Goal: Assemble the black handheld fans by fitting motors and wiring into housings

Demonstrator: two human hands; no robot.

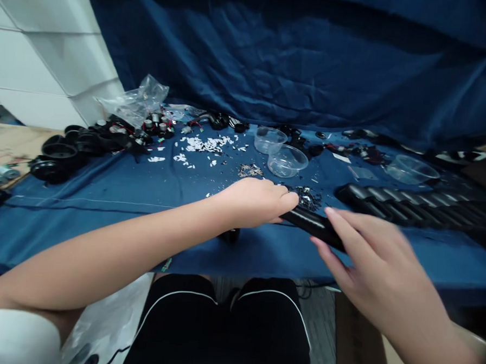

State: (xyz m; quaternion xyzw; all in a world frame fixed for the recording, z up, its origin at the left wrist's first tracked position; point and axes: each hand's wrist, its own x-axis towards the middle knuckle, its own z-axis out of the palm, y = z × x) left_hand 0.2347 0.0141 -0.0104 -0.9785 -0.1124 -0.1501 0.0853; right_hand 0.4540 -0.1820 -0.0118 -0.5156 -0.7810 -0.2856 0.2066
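Note:
My left hand (262,202) is closed around one end of a glossy black plastic tube-like part (312,221), held above the near half of the table. The part slants down to the right toward my right hand (370,248). There its far end lies between my right thumb and fingers, which are slightly blurred. Below my left wrist a small dark piece (230,235) shows; whether it belongs to the held part I cannot tell. Just beyond my hands lie a pile of small black pieces (307,198) and a patch of small metallic bits (250,170), probably screws.
White chips (206,143) are scattered mid-table on blue cloth (102,218). Clear plastic bowls (288,161) stand behind my hands, another clear bowl (412,170) farther right. Black housings (59,150) and wired motors (156,124) crowd the left; stacked black parts (413,204) line the right.

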